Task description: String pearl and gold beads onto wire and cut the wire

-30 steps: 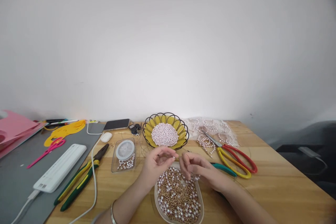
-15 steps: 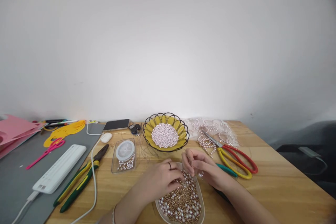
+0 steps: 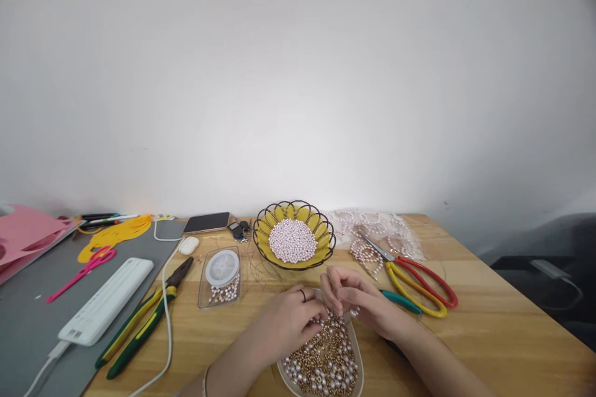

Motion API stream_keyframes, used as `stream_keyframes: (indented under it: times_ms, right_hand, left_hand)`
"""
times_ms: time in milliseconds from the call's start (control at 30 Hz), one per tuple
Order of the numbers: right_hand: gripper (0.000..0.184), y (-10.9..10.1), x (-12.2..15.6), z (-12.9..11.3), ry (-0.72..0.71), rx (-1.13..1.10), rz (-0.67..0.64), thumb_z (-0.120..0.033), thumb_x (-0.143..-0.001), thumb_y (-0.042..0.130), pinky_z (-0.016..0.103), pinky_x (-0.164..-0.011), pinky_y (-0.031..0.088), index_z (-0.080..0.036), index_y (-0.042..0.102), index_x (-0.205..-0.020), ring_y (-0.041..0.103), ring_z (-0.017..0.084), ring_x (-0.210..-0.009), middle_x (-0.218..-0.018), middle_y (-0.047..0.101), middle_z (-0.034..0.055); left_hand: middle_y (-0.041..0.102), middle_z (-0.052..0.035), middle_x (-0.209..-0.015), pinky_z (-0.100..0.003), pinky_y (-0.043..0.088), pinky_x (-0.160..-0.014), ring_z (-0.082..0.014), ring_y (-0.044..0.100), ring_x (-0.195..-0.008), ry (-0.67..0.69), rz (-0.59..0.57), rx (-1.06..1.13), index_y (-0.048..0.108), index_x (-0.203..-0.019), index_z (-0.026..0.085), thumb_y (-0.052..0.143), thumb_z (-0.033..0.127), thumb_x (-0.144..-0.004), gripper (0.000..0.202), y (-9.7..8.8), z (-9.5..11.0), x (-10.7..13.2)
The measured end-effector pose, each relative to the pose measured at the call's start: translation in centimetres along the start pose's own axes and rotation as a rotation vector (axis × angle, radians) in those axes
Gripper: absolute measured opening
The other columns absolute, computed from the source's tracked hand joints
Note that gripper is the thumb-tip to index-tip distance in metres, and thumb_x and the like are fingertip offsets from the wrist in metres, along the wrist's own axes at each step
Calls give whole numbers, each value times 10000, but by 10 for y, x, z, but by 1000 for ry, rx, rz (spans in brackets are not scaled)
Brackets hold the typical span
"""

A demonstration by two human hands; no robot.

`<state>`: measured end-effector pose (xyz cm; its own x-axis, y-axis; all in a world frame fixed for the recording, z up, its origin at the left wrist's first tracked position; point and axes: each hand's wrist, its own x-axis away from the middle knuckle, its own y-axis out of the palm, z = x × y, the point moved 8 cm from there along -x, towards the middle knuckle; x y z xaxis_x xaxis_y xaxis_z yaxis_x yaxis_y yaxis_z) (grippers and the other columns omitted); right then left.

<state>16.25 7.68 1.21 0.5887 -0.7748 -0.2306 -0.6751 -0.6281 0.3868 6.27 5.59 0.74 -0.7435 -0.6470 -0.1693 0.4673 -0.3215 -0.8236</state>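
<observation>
Head view: we note the bead tray at 6 o'clock on the bench. Our left hand is over its 11 o'clock edge, fingers curled; we cannot tell whether they pinch anything. Our right hand, at its 1 o'clock, presses thumb to fingers, holding a small bead cluster. From the tray: basket at 12, scissors at 2.

Both bare forearms slant inward from the person's sides. The bare left hand turns its back upward, fingers loosely bent, thumb slightly apart. Just beside it, the bare right hand curls its fingers, thumb pressed in towards them.
</observation>
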Motion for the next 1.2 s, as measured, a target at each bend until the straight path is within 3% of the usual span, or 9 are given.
stream_keyframes:
  times_ms: [167, 367, 500, 600, 667, 767, 867, 1200]
  right_hand:
    - [299, 1, -1, 0, 8, -3, 3, -347, -928, 690, 287, -643, 355, -198, 500, -752, 486, 143, -620, -701, 545, -17]
    - [323, -2, 0, 3, 11, 22, 14, -372, -918, 702, 281, -627, 345, -202, 488, -746, 457, 144, -620, -691, 541, -15]
    - [323, -1, 0, 3, 24, 27, 14, -386, -923, 693, 295, -649, 374, -206, 491, -747, 480, 152, -628, -696, 537, -14]
    - [321, -1, 0, 0, 18, 18, 27, -392, -915, 699, 308, -669, 380, -208, 495, -749, 495, 161, -639, -694, 538, -13]
    - [326, -3, 1, -1, 10, 17, 44, -392, -908, 708, 295, -649, 360, -209, 493, -745, 471, 151, -621, -686, 534, -17]
    - [337, -4, 1, -4, 3, 18, 53, -396, -905, 708, 279, -616, 331, -209, 487, -733, 435, 138, -602, -677, 522, -23]
    - [339, -3, 1, -4, 7, 38, 38, -402, -907, 697, 280, -614, 324, -211, 483, -726, 425, 141, -603, -668, 519, -22]
    - [342, 0, 3, 7, 82, 92, -26, -396, -881, 718, 278, -617, 326, -208, 496, -702, 428, 140, -610, -659, 527, -24]
  left_hand:
    - [722, -86, -1176, -380, 521, -958, -283, 653, -1117, -2, -32, -42, 723, -1080, 212, 712, 175, -896, 188, 1, 1, 0]
    - [745, -76, -1110, -340, 527, -905, -256, 686, -1045, -33, -42, 20, 727, -938, 190, 719, 95, -866, 119, 2, -2, -1]
    - [744, -92, -1104, -356, 527, -910, -270, 681, -1055, -13, -20, 29, 716, -988, 182, 697, 67, -857, 175, 1, 0, -2]
    - [741, -86, -1032, -348, 522, -888, -265, 670, -1027, -16, 64, 91, 699, -985, 178, 694, 68, -848, 175, -7, 1, -2]
    - [726, -61, -936, -316, 515, -822, -229, 667, -910, -62, 161, 193, 683, -924, 180, 702, 73, -831, 144, -17, -1, -1]
    - [698, -35, -854, -272, 491, -731, -179, 640, -780, -118, 330, 431, 640, -868, 187, 691, 103, -829, 106, -32, -8, 2]
    - [706, -46, -896, -267, 496, -749, -175, 652, -818, -130, 448, 695, 595, -871, 193, 680, 132, -837, 110, -42, -13, 5]
    - [695, -47, -892, -276, 507, -793, -161, 631, -822, -188, 514, 927, 583, -877, 188, 756, 188, -806, 186, -43, -21, 5]
